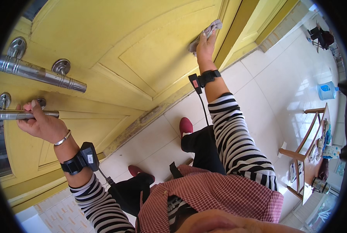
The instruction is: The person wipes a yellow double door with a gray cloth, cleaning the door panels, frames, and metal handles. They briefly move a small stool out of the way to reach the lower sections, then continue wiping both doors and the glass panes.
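Note:
In front of me is a yellow panelled double door. My left hand is wrapped around the lower metal pull handle, at the left of the view. A second, thicker chrome pull handle is mounted on the other door leaf, just above that hand. Far to the right, my right hand presses a crumpled greyish cloth against the door panel near its edge. Part of the cloth is hidden under the fingers.
A wooden table with several items on it stands at the right. Behind it, on the white tiled floor, is a blue water jug. A dark chair is at the far right. The door's worn bottom edge runs close to my feet.

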Motion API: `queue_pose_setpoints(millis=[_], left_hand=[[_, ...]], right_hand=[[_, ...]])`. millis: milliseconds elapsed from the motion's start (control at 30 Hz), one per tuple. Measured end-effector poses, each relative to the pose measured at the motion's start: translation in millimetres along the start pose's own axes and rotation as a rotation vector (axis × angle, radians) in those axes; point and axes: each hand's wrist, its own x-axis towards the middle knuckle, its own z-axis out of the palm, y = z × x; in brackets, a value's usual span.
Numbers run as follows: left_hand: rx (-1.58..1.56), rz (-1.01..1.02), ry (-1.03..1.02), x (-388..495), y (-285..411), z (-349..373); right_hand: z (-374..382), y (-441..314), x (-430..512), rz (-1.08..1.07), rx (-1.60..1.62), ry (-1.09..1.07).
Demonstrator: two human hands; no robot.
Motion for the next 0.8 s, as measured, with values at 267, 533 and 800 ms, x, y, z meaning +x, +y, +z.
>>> queue_pose_setpoints(millis=[267,533,800], left_hand=[[0.022,0.004,-0.009,-1,2,2],[-0.011,0.014,-0.038,0,-2,1],[-0.042,0.012,-0.048,1,-2,4]], right_hand=[[-10,-17,5,-0.607,-0.369,-0.062],[-28,-8,-4,-0.413,-0.391,-0.143],[-23,-13,-3,-0.349,-0.318,-0.200]])
